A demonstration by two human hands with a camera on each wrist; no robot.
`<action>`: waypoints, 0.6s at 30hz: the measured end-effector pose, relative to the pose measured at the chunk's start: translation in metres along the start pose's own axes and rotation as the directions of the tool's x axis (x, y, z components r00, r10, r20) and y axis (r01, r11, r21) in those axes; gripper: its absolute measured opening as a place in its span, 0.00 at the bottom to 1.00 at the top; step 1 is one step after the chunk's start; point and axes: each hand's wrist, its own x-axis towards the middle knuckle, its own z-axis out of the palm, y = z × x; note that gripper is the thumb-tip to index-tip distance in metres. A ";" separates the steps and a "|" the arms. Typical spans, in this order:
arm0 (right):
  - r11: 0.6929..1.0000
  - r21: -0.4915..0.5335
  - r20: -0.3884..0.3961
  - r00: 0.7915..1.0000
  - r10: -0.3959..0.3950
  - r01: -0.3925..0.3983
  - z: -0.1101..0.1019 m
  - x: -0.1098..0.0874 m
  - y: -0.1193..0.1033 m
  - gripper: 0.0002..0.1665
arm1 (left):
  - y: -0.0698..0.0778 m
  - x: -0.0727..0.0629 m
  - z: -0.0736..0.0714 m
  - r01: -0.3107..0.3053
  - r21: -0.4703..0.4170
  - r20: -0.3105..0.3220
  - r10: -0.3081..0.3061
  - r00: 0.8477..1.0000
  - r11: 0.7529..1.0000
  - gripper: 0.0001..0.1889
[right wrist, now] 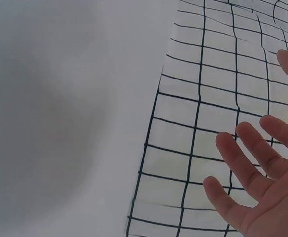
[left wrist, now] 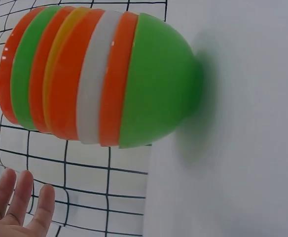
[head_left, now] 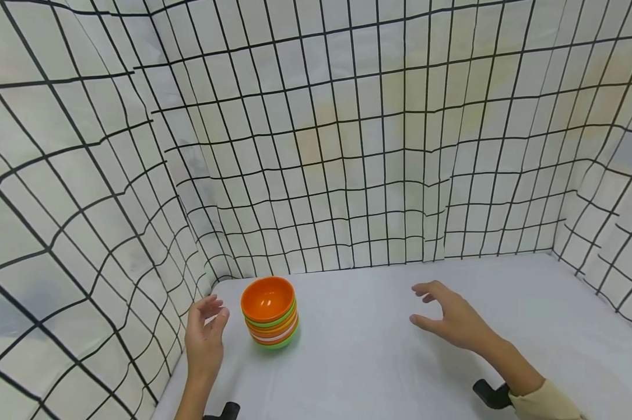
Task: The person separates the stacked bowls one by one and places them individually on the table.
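Just outside the bowls (head_left: 270, 315), to their left, the left hand (head_left: 204, 338) hangs with its fingers (left wrist: 23, 197) loosely bent, the thumb apart from them and nothing between. Right of these fingers, near but not touching, the bowls stand nested in one upright stack on the table (head_left: 358, 350), an orange one on top and a green one at the bottom. Well apart on the other side of the stack, the right hand (head_left: 455, 319) holds nothing either: its fingers (right wrist: 245, 160) are spread, with the thumb clear of them.

The step looks like a reach or a pause around the stack, no bowl being gripped; which, I cannot tell. Taking hold would likely call for the left fingers to come a little right and close on a rim; the right fingers would have much farther to travel left.

At the left, the left wrist view cuts off most of its hand. Between the hands, nesting hides most of each bowl, so the bands of colour give no sure count. At the right, the right wrist view crops the palm and thumb and shows no bowls.
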 end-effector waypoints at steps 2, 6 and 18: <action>0.999 0.037 -0.006 1.000 -0.018 0.018 0.008 0.001 -0.003 0.35 | -0.009 -0.001 0.001 0.043 -0.049 0.034 -0.042 0.999 0.998 0.19; 0.993 0.110 -0.009 0.999 -0.048 0.048 0.023 0.007 -0.011 0.33 | -0.023 -0.002 -0.001 0.122 -0.114 0.156 -0.103 0.982 0.986 0.22; 0.952 0.301 0.076 0.993 -0.086 0.060 0.043 0.040 -0.049 0.40 | -0.050 -0.008 0.002 0.261 0.048 0.586 -0.239 0.774 0.964 0.56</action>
